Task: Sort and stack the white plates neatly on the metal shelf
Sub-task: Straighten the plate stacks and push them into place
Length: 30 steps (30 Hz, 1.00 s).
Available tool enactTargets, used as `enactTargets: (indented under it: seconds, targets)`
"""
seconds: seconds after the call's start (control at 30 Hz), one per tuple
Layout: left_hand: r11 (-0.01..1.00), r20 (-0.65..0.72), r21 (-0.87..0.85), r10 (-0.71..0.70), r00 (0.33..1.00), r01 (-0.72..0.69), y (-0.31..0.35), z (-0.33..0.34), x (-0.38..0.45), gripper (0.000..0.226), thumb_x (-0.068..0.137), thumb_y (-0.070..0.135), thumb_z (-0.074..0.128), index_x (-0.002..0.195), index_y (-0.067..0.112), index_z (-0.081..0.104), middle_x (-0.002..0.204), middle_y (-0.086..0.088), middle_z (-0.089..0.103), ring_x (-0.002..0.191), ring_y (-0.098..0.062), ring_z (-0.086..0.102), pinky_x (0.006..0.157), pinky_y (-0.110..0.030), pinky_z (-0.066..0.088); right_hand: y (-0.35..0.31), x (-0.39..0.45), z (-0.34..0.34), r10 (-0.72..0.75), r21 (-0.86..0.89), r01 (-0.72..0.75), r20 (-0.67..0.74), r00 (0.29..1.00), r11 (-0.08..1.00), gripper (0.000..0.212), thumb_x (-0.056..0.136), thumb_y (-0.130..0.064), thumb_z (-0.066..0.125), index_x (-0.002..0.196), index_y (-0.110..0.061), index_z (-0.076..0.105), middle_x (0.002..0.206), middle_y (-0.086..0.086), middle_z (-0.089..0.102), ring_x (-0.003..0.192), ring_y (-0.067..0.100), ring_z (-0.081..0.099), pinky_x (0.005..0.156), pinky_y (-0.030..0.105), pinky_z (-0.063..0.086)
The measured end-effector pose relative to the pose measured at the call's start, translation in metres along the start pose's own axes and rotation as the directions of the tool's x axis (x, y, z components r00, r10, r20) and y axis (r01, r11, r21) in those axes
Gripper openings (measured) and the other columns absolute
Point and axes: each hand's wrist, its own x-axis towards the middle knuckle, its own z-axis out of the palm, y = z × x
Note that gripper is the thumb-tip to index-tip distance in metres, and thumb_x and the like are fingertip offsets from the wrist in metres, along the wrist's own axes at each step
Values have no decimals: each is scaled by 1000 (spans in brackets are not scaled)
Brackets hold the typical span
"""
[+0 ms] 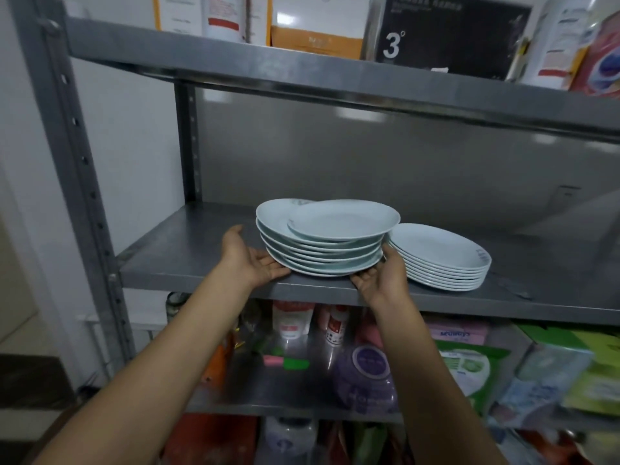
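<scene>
Your left hand [250, 260] and right hand [382, 280] are cupping, palms open, the uneven stack of glossy round plates [322, 243] on the brushed-metal shelf [188, 253].

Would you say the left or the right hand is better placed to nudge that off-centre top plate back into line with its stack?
Probably the right hand. The top plate overhangs the left stack toward the right, just above that hand's fingers. The left hand cups the stack's opposite side and can steady it.
</scene>
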Motion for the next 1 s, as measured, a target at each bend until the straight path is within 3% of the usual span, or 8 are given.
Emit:
enactTargets:
  seconds: [0.2,0.47,0.57,0.7,0.83,0.93,1.0]
  targets:
    - [1000,22,5,-3,1000,3,-4,-5,-11,81,91,55,36,139,-10,28,130,-28,50,119,-42,51,98,-58,40,3,-8,-1,0,2,0,-5,1000,1000,43,92,-35,54,126,-9,60,122,10,66,110,26,63,100,43,48]
    - [1000,34,17,23,999,-24,-8,-12,-8,75,93,51,35,138,-10,30,132,-28,50,120,-42,50,104,-56,38,1,-15,-3,6,-33,-6,-6,1000,999,42,91,-25,53,129,-9,57,118,11,68,106,24,65,91,38,53]
    - [999,24,18,33,999,-33,-10,-9,-6,73,93,49,36,137,-10,31,133,-29,49,120,-43,50,103,-57,38,-3,-14,-1,-4,-74,3,-23,1000,997,43,90,-30,54,128,-9,58,116,10,69,104,24,66,85,38,56]
    - [999,15,36,19,1000,-19,-10,-7,-2,71,94,49,35,134,-9,34,131,-29,49,120,-43,50,102,-57,39,-6,-9,-1,15,-99,-22,-67,998,995,52,91,-43,54,128,-8,58,121,12,66,111,27,63,92,42,53]
    - [991,23,128,28,999,-30,-8,-9,4,69,96,47,33,137,-9,31,125,-28,50,121,-39,49,98,-49,40,-9,-3,-2,23,-134,-35,-90,996,990,53,91,-46,52,127,-8,58,120,13,67,110,28,63,89,42,54]
    - [969,-18,235,87,996,-80,-3,-15,16,69,96,44,33,142,-7,26,134,-25,46,128,-35,43,108,-45,33,-9,-4,1,-65,-270,50,-45,997,962,37,93,-40,48,118,-17,64,113,4,71,104,21,65,91,38,53]
    - [932,-78,327,191,979,-155,3,-20,28,51,95,44,37,122,3,49,111,-16,53,109,-26,53,98,-41,42,-12,-7,4,-232,-473,180,-52,971,862,32,95,-34,42,109,-18,67,105,0,72,94,14,65,80,32,51]
